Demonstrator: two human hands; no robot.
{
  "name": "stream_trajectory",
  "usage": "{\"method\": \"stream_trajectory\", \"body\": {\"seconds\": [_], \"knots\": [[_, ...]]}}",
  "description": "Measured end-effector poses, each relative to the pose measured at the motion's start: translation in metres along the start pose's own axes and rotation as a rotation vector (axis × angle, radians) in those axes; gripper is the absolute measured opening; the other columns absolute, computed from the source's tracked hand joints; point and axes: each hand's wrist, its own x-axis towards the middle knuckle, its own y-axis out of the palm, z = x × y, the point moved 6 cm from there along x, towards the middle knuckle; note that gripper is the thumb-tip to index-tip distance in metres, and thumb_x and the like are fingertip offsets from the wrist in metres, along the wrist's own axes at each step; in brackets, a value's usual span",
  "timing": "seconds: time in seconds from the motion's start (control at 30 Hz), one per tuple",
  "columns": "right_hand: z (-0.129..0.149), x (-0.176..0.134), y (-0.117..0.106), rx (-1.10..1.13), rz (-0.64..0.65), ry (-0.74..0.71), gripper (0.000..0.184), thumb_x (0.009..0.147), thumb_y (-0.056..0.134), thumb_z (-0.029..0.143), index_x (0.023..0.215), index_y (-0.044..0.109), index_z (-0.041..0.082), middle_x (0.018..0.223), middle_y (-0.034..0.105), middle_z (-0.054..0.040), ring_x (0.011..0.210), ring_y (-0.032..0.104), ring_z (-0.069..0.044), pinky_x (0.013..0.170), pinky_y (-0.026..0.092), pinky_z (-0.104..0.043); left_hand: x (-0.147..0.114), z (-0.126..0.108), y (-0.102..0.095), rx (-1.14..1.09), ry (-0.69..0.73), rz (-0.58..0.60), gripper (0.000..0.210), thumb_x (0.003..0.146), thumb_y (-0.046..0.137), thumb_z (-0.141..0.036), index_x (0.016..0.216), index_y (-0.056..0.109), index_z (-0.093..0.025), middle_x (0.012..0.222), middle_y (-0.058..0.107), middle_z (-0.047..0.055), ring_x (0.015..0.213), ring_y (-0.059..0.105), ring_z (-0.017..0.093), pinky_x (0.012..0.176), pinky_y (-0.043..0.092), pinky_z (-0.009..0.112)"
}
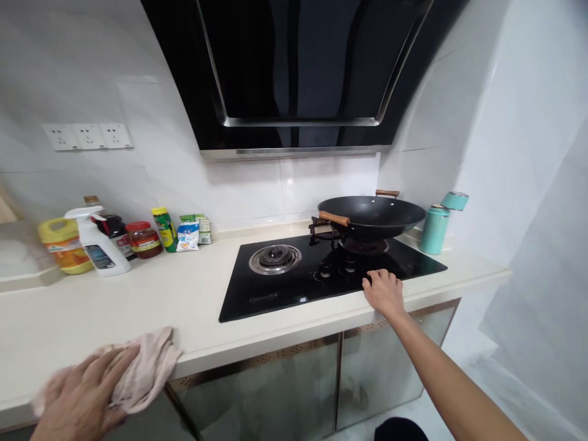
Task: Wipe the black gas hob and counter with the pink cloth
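My left hand (85, 392) is on a crumpled pale pink cloth (149, 364) at the counter's front edge, bottom left, and grips it from above. Part of the cloth hangs over the edge. My right hand (384, 290) rests on the front edge of the black glass gas cooktop (285, 300), fingers stretched out and holding nothing. Just beyond those fingers are two control knobs (350, 264). A black wok (372, 214) with wooden handles sits over the right burner. The left burner (275, 260) is uncovered; dark pan supports (321, 228) show beside the wok.
On the left stand a white spray bottle (103, 242), a yellow jug (67, 245), a red-lidded jar (144, 240), a green shaker (165, 229) and small packets (188, 236). A turquoise flask (434, 231) with its lid open stands right. The black range hood (294, 73) overhangs the cooktop.
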Motion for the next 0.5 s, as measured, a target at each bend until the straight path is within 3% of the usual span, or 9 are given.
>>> {"method": "stream_trajectory", "body": {"seconds": [0.07,0.17,0.33,0.43,0.5], "knots": [[0.000,0.000,-0.001,-0.001,-0.010,0.007,0.042,0.100,0.042,0.038,0.127,0.066,0.018,0.130,0.059,-0.0148,0.118,0.050,-0.033,0.102,0.033,-0.047,0.013,-0.037,-0.013,0.057,-0.005,-0.104,0.068,0.064,0.067,-0.034,0.131,0.058,-0.044,0.128,0.072,-0.002,0.126,0.052,0.043,0.100,0.039,0.059],[0.000,-0.001,-0.001,-0.004,-0.012,0.019,0.041,0.100,0.041,0.039,0.127,0.066,0.019,0.127,0.059,-0.0147,0.116,0.051,-0.032,0.100,0.034,-0.046,0.040,-0.119,-0.021,0.090,0.081,-0.080,0.064,0.069,0.072,-0.027,0.132,0.063,-0.029,0.136,0.065,0.011,0.125,0.053,0.040,0.100,0.041,0.052],[0.003,-0.001,-0.002,-0.013,-0.013,0.006,0.040,0.099,0.043,0.038,0.126,0.066,0.018,0.125,0.060,-0.0145,0.116,0.052,-0.032,0.100,0.034,-0.045,0.092,-0.253,-0.033,-0.005,0.192,-0.098,0.070,0.070,0.080,-0.031,0.136,0.058,-0.031,0.134,0.063,0.011,0.118,0.054,0.040,0.094,0.041,0.052],[0.004,-0.001,-0.004,-0.015,-0.030,0.005,0.040,0.099,0.044,0.038,0.125,0.067,0.019,0.124,0.060,-0.0145,0.115,0.052,-0.032,0.099,0.034,-0.045,0.115,-0.298,-0.042,-0.115,0.260,-0.097,0.061,0.073,0.079,-0.037,0.131,0.060,-0.030,0.119,0.067,0.009,0.104,0.058,0.034,0.087,0.043,0.049],[0.006,-0.001,-0.005,-0.013,-0.046,0.000,0.039,0.099,0.044,0.037,0.124,0.067,0.019,0.123,0.061,-0.0144,0.114,0.053,-0.031,0.099,0.035,-0.045,0.129,-0.302,-0.050,-0.232,0.235,-0.086,0.044,0.079,0.073,-0.036,0.122,0.065,-0.029,0.109,0.069,0.007,0.098,0.060,0.030,0.086,0.043,0.045]]}}
